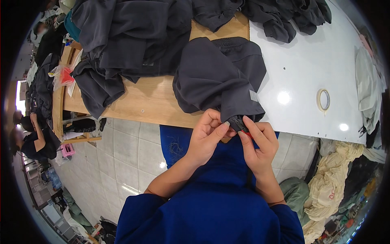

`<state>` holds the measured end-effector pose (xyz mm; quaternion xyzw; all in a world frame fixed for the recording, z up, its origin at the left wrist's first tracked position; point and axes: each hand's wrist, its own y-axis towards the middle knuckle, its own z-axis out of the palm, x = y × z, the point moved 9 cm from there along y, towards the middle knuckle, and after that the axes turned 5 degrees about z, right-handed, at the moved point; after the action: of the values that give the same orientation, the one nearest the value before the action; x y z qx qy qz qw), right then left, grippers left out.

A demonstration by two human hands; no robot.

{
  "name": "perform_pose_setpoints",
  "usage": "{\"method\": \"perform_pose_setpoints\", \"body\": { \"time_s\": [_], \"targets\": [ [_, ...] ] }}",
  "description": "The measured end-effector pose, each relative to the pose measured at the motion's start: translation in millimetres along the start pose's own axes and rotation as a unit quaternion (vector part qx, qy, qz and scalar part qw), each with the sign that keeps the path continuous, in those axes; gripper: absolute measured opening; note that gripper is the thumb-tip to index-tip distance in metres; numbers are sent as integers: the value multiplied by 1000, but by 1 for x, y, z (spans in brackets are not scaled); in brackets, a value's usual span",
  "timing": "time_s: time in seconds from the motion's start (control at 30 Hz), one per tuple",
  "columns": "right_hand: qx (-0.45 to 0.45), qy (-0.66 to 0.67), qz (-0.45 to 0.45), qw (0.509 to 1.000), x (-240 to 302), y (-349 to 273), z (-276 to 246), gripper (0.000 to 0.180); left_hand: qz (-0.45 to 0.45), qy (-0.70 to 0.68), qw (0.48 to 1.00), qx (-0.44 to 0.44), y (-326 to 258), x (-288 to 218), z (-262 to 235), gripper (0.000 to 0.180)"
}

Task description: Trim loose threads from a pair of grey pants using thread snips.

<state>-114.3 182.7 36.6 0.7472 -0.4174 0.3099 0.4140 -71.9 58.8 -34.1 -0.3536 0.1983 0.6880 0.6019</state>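
Note:
A dark grey garment (pixel 221 75) lies bunched on the wooden table (pixel 142 101), one end hanging over the near edge. My left hand (pixel 209 136) pinches that hanging end from the left. From the right, my right hand (pixel 258 142) grips the same black ribbed end (pixel 237 123), with a small red thing showing by its fingers. The two hands almost touch, just in front of my blue top.
More dark grey garments (pixel 134 36) are heaped across the far side of the table. A white tabletop (pixel 317 53) lies to the right with a roll of tape (pixel 323 99) on it. Cream cloth (pixel 333 183) is piled on the floor at right. Other people sit at far left.

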Motion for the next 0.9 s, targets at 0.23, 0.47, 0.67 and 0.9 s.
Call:
{"method": "perform_pose_setpoints", "body": {
  "time_s": [0.23, 0.47, 0.67, 0.9],
  "targets": [
    [0, -21, -10, 1000, 2, 0, -1, 35, 8, -1, 1000, 5, 0, -1, 1, 8],
    [2, 21, 28, 999, -5, -2, -4, 32, 9, 5, 1000, 6, 1, -2, 1, 8],
    [22, 77, 86, 993, -4, 1, 4, 54, -4, -16, 1000, -20, 0, 0, -3, 11],
    [138, 104, 91, 981, -20, -6, 19, 21, 189, 281, 940, 35, 11, -42, 1, 59]
  ]
}}
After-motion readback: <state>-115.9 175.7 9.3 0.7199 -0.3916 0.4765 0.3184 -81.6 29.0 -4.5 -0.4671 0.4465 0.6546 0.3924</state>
